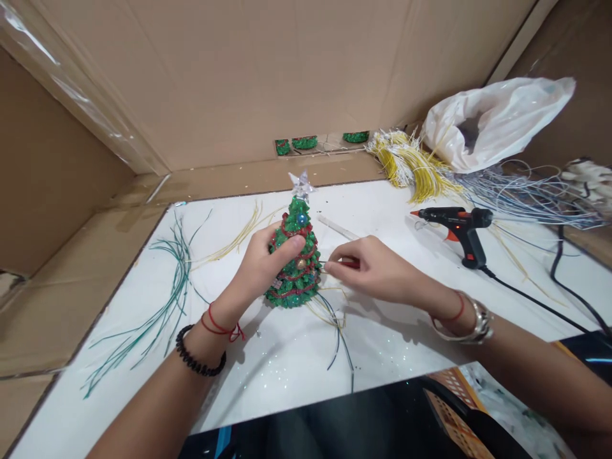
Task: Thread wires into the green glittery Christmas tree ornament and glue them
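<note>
A small green Christmas tree with red garland, tiny baubles and a clear star on top stands upright at the middle of the white board. Wrapped round its left side is my left hand, the thumb lying across the front. At the tree's right side, my right hand pinches a thin, red-handled tool; its tip reaches the tree's edge. Thin yellow and dark wires trail out from under the tree's lower right.
A black glue gun with a lit red light and cable rests at right. Behind it are yellow wire bundles, blue-grey wires and a white plastic bag. Green wires lie left. A white stick lies behind my right hand.
</note>
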A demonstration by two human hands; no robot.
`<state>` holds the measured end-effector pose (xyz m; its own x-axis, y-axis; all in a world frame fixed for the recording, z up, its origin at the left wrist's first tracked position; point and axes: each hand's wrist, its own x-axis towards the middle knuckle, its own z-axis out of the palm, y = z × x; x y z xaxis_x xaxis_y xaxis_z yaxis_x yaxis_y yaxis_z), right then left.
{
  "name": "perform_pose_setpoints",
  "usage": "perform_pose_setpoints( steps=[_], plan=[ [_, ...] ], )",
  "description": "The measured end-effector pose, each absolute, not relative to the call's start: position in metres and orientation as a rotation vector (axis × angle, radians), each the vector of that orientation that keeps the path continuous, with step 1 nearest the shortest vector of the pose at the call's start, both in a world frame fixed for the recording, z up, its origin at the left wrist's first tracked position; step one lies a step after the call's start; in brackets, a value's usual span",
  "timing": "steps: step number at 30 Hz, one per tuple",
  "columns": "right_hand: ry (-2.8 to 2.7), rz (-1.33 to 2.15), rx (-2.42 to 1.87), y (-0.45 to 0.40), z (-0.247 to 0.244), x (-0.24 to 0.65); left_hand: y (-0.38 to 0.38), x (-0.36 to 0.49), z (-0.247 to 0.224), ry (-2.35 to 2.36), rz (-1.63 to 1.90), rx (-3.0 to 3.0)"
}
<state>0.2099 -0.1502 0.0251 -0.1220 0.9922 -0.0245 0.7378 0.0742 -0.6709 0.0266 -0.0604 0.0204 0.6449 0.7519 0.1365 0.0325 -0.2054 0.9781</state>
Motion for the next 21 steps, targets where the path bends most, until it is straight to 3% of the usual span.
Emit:
perform_pose_setpoints(
  steps=[4,9,15,21],
  plan=[
    [-1.519,1.696,-1.347,-0.139,0.022,0.23,-0.063,0.027,0.022,0.64,0.735,1.72],
    [-1.102,2.359,-0.952,-0.126,0.008,0.245,-0.064,0.026,0.021,0.631,0.711,1.83],
    [-0.999,2.519,-0.885,-0.124,0.003,0.24,-0.065,0.023,0.024,0.579,0.671,1.914],
    [-1.123,2.327,-1.078,-0.135,0.013,0.227,-0.06,0.019,0.029,0.505,0.595,1.93]
  ],
)
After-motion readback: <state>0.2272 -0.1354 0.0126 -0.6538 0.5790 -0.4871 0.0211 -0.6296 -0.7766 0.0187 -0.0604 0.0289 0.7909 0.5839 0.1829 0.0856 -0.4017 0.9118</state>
